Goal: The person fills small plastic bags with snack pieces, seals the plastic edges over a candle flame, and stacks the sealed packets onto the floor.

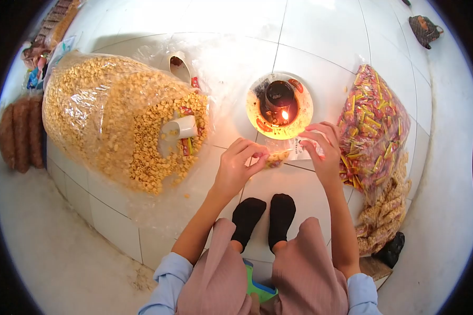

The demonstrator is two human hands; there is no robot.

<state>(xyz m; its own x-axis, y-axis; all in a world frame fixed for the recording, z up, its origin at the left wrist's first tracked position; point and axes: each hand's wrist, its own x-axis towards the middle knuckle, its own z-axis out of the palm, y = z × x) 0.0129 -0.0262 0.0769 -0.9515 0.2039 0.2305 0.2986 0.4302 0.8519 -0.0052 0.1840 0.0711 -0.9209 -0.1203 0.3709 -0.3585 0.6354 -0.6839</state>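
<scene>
Thumb and fingers of my left hand [240, 164] are pinched together at the edge of a small clear plastic bag [276, 159] with a few yellow snack pieces inside. Just right of it, my right hand [323, 148] is raised with curved fingers, thumb and forefinger slightly apart. Beneath those fingers shows white printed plastic [301, 150], partly hidden. Directly beyond both hands stands a stained round dish [258, 122] holding a dark, sooty cup [279, 95]. A small flame [285, 115] burns at the cup's near side.
At left lies a big clear sack of ring-shaped snacks [97, 100], with a white cup [186, 127] in its mouth. Another cup [181, 67] lies beyond. On the right are a bag of red and yellow sachets [373, 123] and bundled snack packs [382, 223]. My socked feet [248, 215] are nearby.
</scene>
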